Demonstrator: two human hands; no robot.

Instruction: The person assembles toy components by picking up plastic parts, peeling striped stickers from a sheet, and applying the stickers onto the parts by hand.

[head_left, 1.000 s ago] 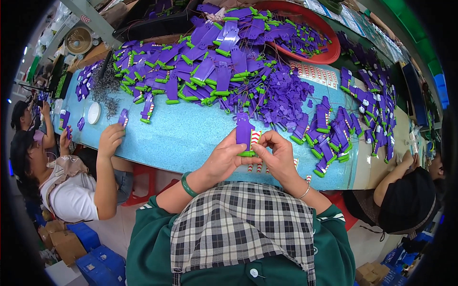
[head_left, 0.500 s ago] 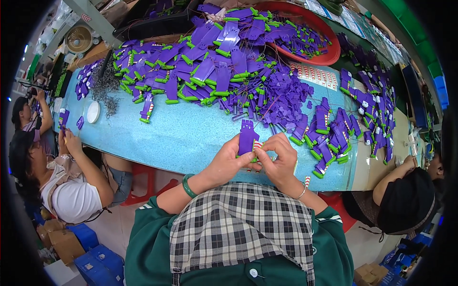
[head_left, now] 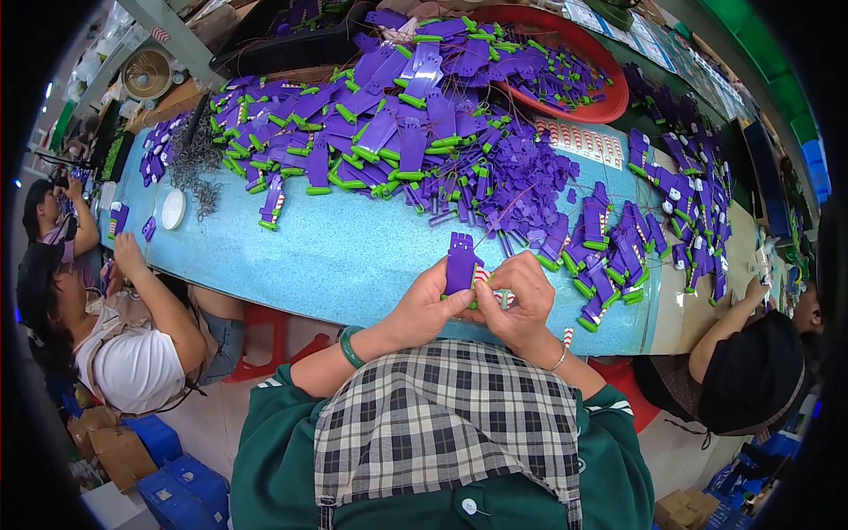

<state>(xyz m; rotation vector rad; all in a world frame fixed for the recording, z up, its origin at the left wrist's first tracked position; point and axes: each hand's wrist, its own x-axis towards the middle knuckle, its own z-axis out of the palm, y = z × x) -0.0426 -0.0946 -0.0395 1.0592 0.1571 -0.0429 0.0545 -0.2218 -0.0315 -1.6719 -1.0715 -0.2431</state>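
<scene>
My left hand (head_left: 420, 305) is closed on a flat purple plastic piece (head_left: 460, 263) with a green edge, held upright above the table's near edge. My right hand (head_left: 519, 305) pinches at the right side of that piece, where a red-and-white striped sticker (head_left: 481, 276) shows. More red-and-white stripes appear among the right fingers; whether they belong to the same sticker I cannot tell. Just beyond my hands lies a heap of small purple parts (head_left: 534, 181).
Purple-and-green pieces (head_left: 380, 132) pile across the blue table (head_left: 238, 252). A red basin (head_left: 609, 102) at the back holds more. Near it lies a sheet of striped stickers (head_left: 583, 141). Striped pieces (head_left: 609, 265) gather at right. A white lid (head_left: 173, 209) sits left. People work at both sides.
The purple piece in my left hand has tilted slightly and shifted a little downward. My right fingers have turned, showing more of the stripes. At left, a co-worker's hand has moved.
</scene>
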